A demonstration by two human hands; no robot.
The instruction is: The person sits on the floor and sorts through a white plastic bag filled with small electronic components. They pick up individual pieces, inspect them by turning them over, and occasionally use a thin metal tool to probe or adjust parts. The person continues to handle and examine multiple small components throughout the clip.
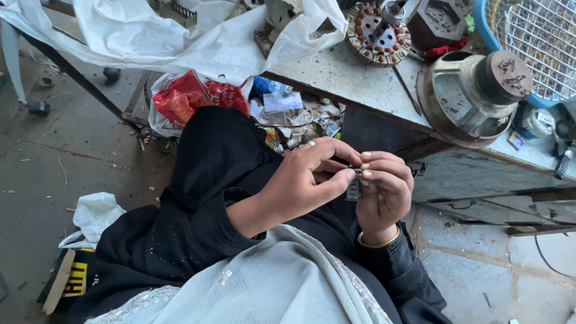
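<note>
We are pinching a small metal part (pixel 353 189) between both hands: left hand (pixel 306 180) closing thumb and forefinger on it, right hand (pixel 384 192) gripping its side. It looks light, rigid; best held by its edges.

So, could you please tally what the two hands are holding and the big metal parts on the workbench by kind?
Small metal part held by left hand and right hand: small metal part, 1
Motor housing: 1
Wound stator: 1
Total: 3

Small grey metal part (pixel 353 189), pinched upright.
</note>
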